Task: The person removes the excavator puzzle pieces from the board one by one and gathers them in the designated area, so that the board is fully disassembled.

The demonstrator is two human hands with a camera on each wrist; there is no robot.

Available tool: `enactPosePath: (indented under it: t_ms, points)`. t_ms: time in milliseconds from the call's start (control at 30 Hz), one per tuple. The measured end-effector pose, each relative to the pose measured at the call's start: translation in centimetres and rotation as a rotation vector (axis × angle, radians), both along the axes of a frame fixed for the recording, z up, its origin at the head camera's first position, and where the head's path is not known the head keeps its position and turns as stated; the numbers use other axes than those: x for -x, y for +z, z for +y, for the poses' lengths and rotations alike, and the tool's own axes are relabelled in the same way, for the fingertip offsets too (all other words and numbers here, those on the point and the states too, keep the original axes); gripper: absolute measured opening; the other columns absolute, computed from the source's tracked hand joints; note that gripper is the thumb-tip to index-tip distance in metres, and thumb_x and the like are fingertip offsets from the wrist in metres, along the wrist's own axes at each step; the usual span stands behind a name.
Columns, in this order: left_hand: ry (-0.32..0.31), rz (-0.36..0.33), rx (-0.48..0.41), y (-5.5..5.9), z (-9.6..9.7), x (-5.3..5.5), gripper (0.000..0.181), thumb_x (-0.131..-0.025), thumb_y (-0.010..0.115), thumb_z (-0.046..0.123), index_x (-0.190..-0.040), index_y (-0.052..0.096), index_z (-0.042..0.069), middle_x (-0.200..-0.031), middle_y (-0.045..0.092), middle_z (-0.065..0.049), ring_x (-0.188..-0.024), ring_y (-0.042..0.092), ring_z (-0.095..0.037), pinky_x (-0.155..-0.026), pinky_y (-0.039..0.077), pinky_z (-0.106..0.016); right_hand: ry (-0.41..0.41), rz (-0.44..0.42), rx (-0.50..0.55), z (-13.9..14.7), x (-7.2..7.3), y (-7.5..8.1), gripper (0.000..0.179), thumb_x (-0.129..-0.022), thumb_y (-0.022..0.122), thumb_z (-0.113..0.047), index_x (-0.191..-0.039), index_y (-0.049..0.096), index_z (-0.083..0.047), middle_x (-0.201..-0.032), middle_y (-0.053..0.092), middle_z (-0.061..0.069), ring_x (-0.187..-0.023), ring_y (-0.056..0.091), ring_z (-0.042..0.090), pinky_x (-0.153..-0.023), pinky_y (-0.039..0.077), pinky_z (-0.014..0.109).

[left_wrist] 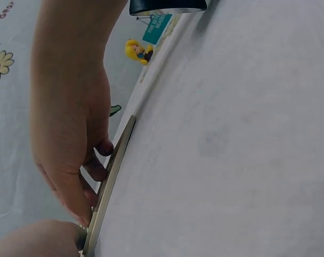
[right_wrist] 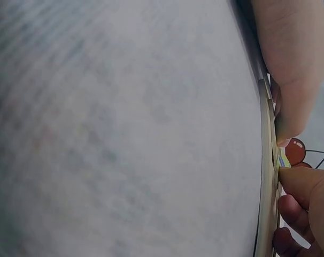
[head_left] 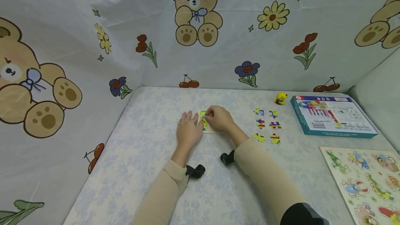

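My right hand (head_left: 219, 118) pinches a small puzzle piece (head_left: 203, 117) over a thin wooden puzzle board (head_left: 211, 132). Bright green and yellow pieces show on the board's left part; the rest is covered by the hands. My left hand (head_left: 189, 131) rests at the board's left edge, fingers extended, thumb against the edge. In the left wrist view the right hand (left_wrist: 71, 128) reaches down to the board (left_wrist: 115, 170), seen edge-on. From the right wrist, the piece (right_wrist: 283, 159) shows between the left hand (right_wrist: 295, 64) and the right fingertips.
Several loose puzzle pieces (head_left: 275, 125) lie in two columns right of the board. Behind them stands a small yellow figure (head_left: 280, 98). Farther right are a teal-edged box (head_left: 337, 115) and a picture board with animals (head_left: 359, 173). A bear-patterned cloth (head_left: 231, 58) hangs behind the table.
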State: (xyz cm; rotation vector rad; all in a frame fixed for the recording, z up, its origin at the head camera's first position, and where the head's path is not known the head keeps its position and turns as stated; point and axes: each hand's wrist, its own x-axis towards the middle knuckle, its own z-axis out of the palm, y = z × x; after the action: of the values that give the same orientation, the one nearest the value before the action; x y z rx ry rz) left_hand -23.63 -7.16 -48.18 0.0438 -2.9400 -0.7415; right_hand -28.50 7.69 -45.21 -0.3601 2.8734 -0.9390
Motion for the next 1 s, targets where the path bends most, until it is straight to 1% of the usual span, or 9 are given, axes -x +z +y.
enactPosePath:
  t_ms: [267,367,467,533,600,700,867,933,1000]
  points:
    - [-0.003,0.002,-0.012,0.02,0.08,-0.05,0.052,-0.1,0.049,0.045,-0.146,0.051,0.02,-0.159,0.038,-0.007,-0.152,0.025,-0.029,-0.125,0.022,-0.047,0.007,-0.002,-0.006,0.25,0.36,0.04,0.011,-0.095,0.067,-0.027,-0.094,0.069,-0.016,-0.084,0.064,0.001,-0.074,0.055,0.016,-0.068,0.043,0.029]
    - [0.0,0.002,-0.006,-0.03,0.08,-0.06,0.052,-0.1,0.049,0.044,-0.146,0.051,0.02,-0.159,0.039,-0.007,-0.152,0.025,-0.028,-0.125,0.022,-0.047,0.018,-0.003,-0.011,0.37,0.57,0.01,0.015,-0.096,0.065,-0.027,-0.105,0.069,-0.016,-0.084,0.062,0.001,-0.073,0.054,0.017,-0.065,0.043,0.029]
    - [0.003,0.007,0.0,-0.02,0.05,-0.04,0.052,-0.1,0.049,0.044,-0.146,0.052,0.02,-0.159,0.039,-0.007,-0.152,0.026,-0.028,-0.125,0.022,-0.047,0.03,-0.02,-0.018,0.34,0.73,0.04,0.032,-0.096,0.064,-0.029,-0.125,0.065,-0.016,-0.088,0.062,0.002,-0.074,0.053,0.017,-0.065,0.043,0.03]
    - [0.003,0.013,0.001,-0.01,0.04,-0.04,0.051,-0.1,0.049,0.043,-0.145,0.052,0.02,-0.158,0.04,-0.007,-0.152,0.027,-0.028,-0.125,0.023,-0.046,0.045,-0.025,-0.049,0.2,0.81,0.06,0.041,-0.096,0.064,-0.032,-0.133,0.062,-0.016,-0.092,0.062,0.003,-0.076,0.054,0.018,-0.065,0.044,0.03]
    - [0.001,0.017,0.002,-0.01,0.04,-0.02,0.051,-0.1,0.049,0.043,-0.145,0.053,0.02,-0.158,0.041,-0.007,-0.152,0.027,-0.028,-0.125,0.023,-0.046,0.055,-0.024,-0.076,0.04,0.85,0.1,0.044,-0.096,0.064,-0.034,-0.136,0.061,-0.015,-0.095,0.061,0.004,-0.078,0.053,0.017,-0.066,0.043,0.03]
    - [0.0,0.02,0.003,-0.04,0.01,-0.02,0.051,-0.1,0.048,0.043,-0.145,0.053,0.02,-0.158,0.041,-0.007,-0.151,0.027,-0.029,-0.125,0.023,-0.046,0.059,-0.013,-0.095,-0.15,0.88,0.09,0.04,-0.096,0.065,-0.034,-0.131,0.064,-0.014,-0.099,0.059,0.005,-0.082,0.054,0.02,-0.07,0.046,0.032]
    - [-0.002,0.025,0.007,-0.04,-0.01,-0.01,0.05,-0.1,0.049,0.042,-0.144,0.054,0.019,-0.157,0.042,-0.008,-0.151,0.028,-0.029,-0.125,0.024,-0.047,0.031,-0.016,0.028,-0.13,0.85,-0.1,0.032,-0.094,0.069,-0.028,-0.122,0.063,-0.015,-0.106,0.062,0.006,-0.096,0.059,0.023,-0.085,0.051,0.038]
    - [-0.003,0.027,0.007,-0.05,-0.01,-0.02,0.051,-0.1,0.049,0.043,-0.144,0.054,0.019,-0.157,0.042,-0.008,-0.151,0.028,-0.029,-0.124,0.024,-0.047,0.022,-0.026,0.095,-0.02,0.81,-0.12,0.026,-0.094,0.069,-0.026,-0.118,0.062,-0.017,-0.105,0.064,0.006,-0.096,0.061,0.022,-0.084,0.052,0.037]
    - [-0.004,0.029,0.008,-0.1,-0.01,-0.02,0.051,-0.1,0.05,0.043,-0.144,0.054,0.019,-0.157,0.042,-0.008,-0.151,0.028,-0.029,-0.124,0.024,-0.047,0.011,-0.039,0.15,0.23,0.73,0.03,0.022,-0.095,0.068,-0.025,-0.115,0.062,-0.019,-0.103,0.067,0.005,-0.091,0.062,0.022,-0.077,0.053,0.034]
